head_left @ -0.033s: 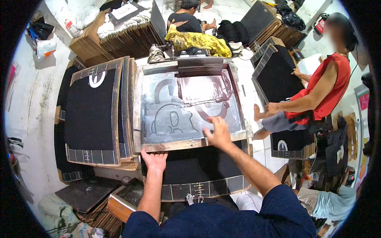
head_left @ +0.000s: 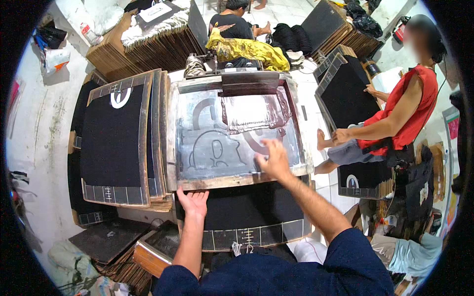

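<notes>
A screen printing frame (head_left: pixel 237 180) with a wooden border lies before me, its grey mesh (head_left: pixel 207 170) marked with a rounded animal outline and curved shapes. Dark ink (head_left: pixel 284 111) smears surround a pale patch at the mesh's upper right, below a squeegee (head_left: pixel 250 83) resting at the far side. My left hand (head_left: pixel 194 202) is palm up at the frame's front left corner, fingers tucked under its edge. Over the mesh's lower right hovers my right hand (head_left: pixel 275 160), fingers bent and apart, holding nothing visible. Black fabric on a board (head_left: pixel 237 207) shows beneath the frame.
Boards with black fabric (head_left: pixel 116 143) stand stacked at the left, another group (head_left: pixel 345 93) at the right. A person in a red top (head_left: pixel 400 108) works there; a second person (head_left: pixel 232 22) sits at the back. Yellow cloth (head_left: pixel 247 49) lies behind the frame.
My right hand has shifted slightly up and to the right over the mesh. My left hand stays at the frame corner.
</notes>
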{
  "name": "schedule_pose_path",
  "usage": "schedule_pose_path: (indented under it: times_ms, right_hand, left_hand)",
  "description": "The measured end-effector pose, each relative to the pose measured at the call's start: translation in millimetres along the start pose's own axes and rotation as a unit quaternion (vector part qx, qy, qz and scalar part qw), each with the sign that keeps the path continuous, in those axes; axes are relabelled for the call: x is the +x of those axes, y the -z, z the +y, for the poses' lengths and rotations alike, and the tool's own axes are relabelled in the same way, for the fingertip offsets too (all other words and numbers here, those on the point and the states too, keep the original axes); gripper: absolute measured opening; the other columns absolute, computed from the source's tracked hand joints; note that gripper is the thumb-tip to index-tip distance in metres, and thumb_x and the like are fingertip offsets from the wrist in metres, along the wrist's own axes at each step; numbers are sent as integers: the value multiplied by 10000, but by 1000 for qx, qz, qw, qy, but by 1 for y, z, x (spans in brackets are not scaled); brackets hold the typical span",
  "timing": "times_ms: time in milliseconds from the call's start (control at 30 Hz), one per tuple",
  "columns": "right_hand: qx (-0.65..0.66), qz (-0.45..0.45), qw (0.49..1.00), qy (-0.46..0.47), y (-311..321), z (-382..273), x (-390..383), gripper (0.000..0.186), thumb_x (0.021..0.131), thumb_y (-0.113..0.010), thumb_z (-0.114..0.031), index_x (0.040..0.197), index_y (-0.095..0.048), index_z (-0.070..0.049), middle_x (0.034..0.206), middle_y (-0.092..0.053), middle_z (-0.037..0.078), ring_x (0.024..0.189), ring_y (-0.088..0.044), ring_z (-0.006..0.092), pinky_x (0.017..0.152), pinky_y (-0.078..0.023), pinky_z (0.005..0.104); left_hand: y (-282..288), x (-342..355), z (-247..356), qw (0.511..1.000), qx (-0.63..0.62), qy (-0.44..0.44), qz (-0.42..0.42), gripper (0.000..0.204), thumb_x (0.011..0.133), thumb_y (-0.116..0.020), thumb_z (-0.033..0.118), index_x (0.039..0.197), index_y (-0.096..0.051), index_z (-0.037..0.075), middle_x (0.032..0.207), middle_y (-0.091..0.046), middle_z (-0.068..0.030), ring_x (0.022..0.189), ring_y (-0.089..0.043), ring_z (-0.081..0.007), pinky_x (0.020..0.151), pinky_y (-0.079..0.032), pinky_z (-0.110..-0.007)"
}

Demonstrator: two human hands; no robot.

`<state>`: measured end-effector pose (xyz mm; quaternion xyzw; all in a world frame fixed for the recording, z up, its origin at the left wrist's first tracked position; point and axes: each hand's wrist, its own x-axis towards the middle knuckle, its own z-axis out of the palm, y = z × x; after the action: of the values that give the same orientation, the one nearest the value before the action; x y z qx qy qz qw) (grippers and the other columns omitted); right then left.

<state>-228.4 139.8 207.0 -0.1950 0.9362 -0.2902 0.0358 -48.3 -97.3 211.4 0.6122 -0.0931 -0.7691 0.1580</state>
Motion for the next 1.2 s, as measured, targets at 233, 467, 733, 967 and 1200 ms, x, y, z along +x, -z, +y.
schedule_pose_path:
  times_ms: [233,467,733,967,1200]
  right_hand:
    - [-164,103,970,144,-8,44,239,954,717,-918,-223,1520,-435,-47,1521,-485,187,1441,-432,378,1168,-380,482]
    - [-248,-72,959,119,-15,27,304,531,802,-867,-350,1241,-662,-134,1251,-685,106,1210,-627,325,958,-472,529]
    - [-240,99,947,190,-23,35,297,293,858,-799,-285,1100,-676,-176,1028,-727,39,1039,-679,262,868,-475,493]
    - [-265,100,942,183,-40,38,207,256,812,-720,-101,1060,-663,-133,1027,-696,43,999,-665,261,863,-474,458]
    - [-231,-6,957,174,-17,31,219,316,809,-807,-203,1091,-682,-134,1045,-715,71,1012,-680,294,854,-484,482]
  left_hand:
    - [39,77,-27,272,654,-687,-163,619,798,-859,352,1279,-611,51,1250,-599,-124,1292,-554,-354,1155,-371,-540]
    - [43,113,-20,250,645,-702,-168,637,755,-847,388,1268,-614,89,1250,-619,-101,1309,-566,-319,1170,-363,-529]
    - [46,113,-20,265,633,-704,-181,630,747,-835,316,1277,-591,79,1256,-625,-113,1297,-572,-341,1162,-361,-567]
    - [44,111,-20,268,628,-707,-183,600,765,-822,307,1281,-609,86,1255,-635,-107,1317,-568,-324,1168,-356,-542]
    - [44,110,-19,266,632,-704,-183,594,776,-821,311,1281,-605,82,1252,-635,-104,1309,-575,-317,1161,-360,-539]
